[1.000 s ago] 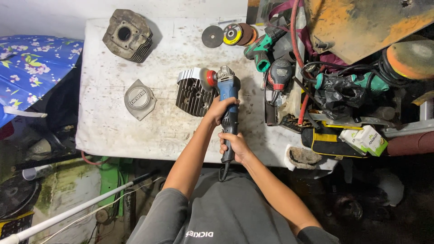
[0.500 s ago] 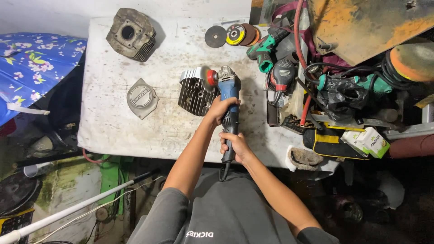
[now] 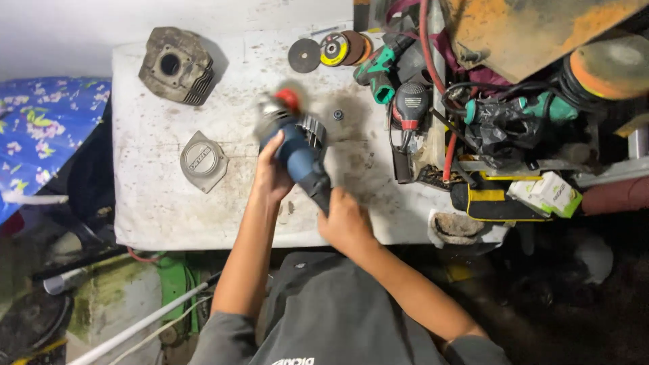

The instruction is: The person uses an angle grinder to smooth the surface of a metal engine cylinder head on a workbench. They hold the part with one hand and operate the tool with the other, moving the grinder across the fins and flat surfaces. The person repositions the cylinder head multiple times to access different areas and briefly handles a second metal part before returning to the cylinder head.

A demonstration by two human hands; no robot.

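Head view shows my left hand (image 3: 272,177) wrapped around the body of the blue angle grinder (image 3: 295,150), and my right hand (image 3: 345,220) clenched on its dark rear handle, nearer to me. The grinder lies tilted over the stained white table (image 3: 155,216), its blurred head touching the finned metal part (image 3: 313,130). A flat grey cover (image 3: 202,161) sits to the left, a finned cylinder (image 3: 175,65) at the far left.

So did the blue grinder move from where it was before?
Yes. The blue grinder has tilted, its head swinging left toward the flat grey cover, and it now hides most of the finned metal part.
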